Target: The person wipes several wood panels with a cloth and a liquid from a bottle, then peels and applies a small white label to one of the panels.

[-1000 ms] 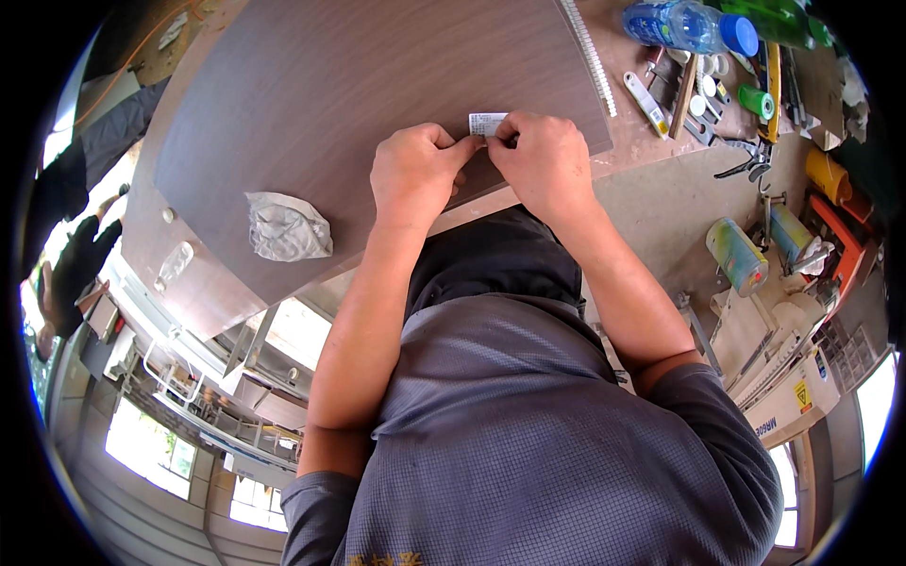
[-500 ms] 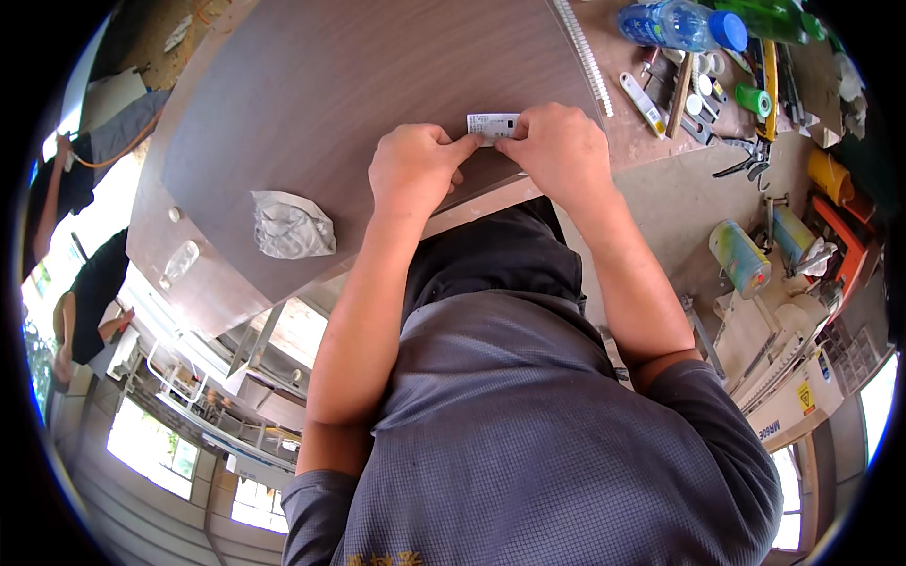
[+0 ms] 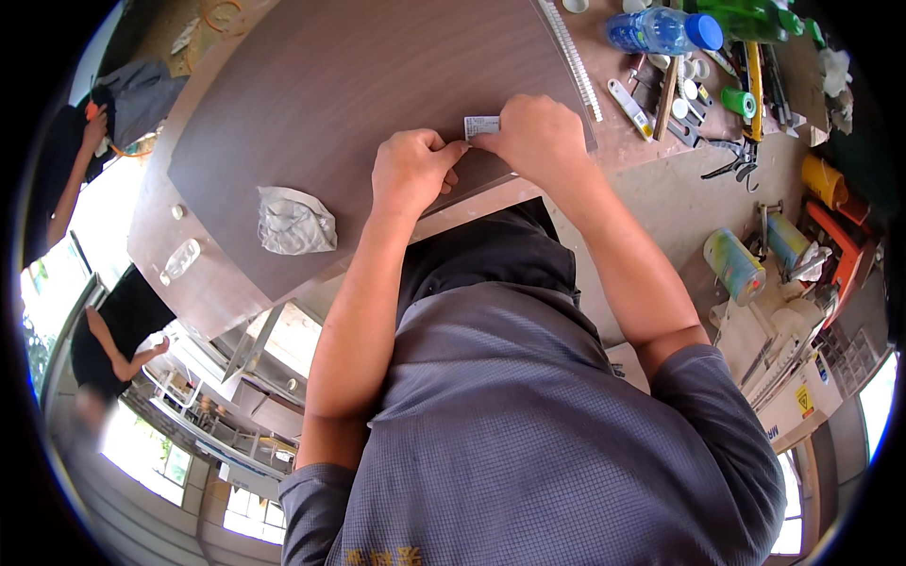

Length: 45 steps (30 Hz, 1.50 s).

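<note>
Label (image 3: 481,125), small, white and printed, is found lying flat on the dark wood-grain board (image 3: 359,85), close to the board's near edge. It appears seated on the surface, with its left and lower margins covered by fingertips, so full adhesion cannot be confirmed; pressing down of the edges is judged to be the part left to do.

The left hand (image 3: 411,174) is curled, its fingers drawn together, with the thumb and forefinger tips meeting at the label's left edge. Whether that edge is pinched or merely pressed cannot be told. The right hand (image 3: 538,137) is laid over the board just to the right of the label, fingers close together and bent, the fingertips set against the label's right and lower side. Nothing else is held in either hand.

To the left of the fingers, well apart, a crumpled grey rag (image 3: 295,222) is noted on the board. Beyond the right hand, a white ribbed strip (image 3: 574,58) lies along the board's far edge. Further right, on the workbench (image 3: 661,198), are recorded a blue-capped plastic bottle (image 3: 661,30), pliers (image 3: 731,160) and a spray can (image 3: 734,266). Other persons are seen at the left rim, apart from the work.
</note>
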### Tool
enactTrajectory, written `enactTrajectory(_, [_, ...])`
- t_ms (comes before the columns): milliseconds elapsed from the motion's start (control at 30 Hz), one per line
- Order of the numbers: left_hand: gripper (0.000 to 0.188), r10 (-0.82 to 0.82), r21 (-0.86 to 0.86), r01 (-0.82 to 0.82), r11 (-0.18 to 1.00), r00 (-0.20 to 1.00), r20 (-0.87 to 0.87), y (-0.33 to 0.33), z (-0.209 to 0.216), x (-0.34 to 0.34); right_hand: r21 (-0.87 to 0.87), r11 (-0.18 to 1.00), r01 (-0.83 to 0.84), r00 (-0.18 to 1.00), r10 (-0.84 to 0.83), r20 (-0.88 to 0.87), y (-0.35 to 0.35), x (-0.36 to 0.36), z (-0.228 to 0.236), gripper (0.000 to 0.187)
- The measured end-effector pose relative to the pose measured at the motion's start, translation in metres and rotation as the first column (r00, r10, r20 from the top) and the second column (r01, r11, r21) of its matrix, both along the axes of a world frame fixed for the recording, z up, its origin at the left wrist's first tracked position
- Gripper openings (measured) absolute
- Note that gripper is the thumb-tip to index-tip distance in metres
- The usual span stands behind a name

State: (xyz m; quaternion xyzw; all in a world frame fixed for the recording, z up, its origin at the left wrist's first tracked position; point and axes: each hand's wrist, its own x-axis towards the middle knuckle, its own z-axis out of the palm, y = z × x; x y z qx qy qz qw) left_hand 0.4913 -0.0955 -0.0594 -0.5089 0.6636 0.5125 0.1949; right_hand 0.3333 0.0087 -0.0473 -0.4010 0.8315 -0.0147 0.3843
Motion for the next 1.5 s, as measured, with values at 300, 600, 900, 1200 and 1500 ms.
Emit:
enactTrajectory(300, [0.032, 0.023, 0.071, -0.02, 0.997, 0.999, -0.03, 0.008, 0.0, 0.043, 0.252, 0.968, -0.02, 0.947, -0.062, 0.315, -0.02, -0.018, -0.003, 0.046])
enactTrajectory(600, [0.029, 0.051, 0.007, -0.051, 0.999, 0.995, -0.083, 0.028, -0.001, 0.114, 0.133, 0.986, -0.099, 0.915, 0.038, 0.401, -0.018, -0.033, -0.018, 0.057])
enactTrajectory(900, [0.014, 0.255, -0.607, -0.472, 0.639, 0.875, -0.412, 0.022, 0.038, 0.196, -0.008, 0.972, -0.233, 0.948, 0.229, 0.221, -0.019, -0.037, -0.048, 0.063])
enactTrajectory(1200, [0.072, 0.27, -0.786, -0.404, 0.468, 0.912, -0.308, 0.051, -0.002, 0.269, 0.092, 0.987, -0.133, 0.894, 0.079, 0.441, -0.015, -0.04, -0.055, 0.054])
enactTrajectory(1500, [0.094, 0.245, -0.716, -0.247, 0.653, 0.963, -0.109, 0.048, -0.029, 0.266, 0.115, 0.933, -0.342, 0.902, 0.291, 0.318, -0.025, -0.059, -0.053, 0.051])
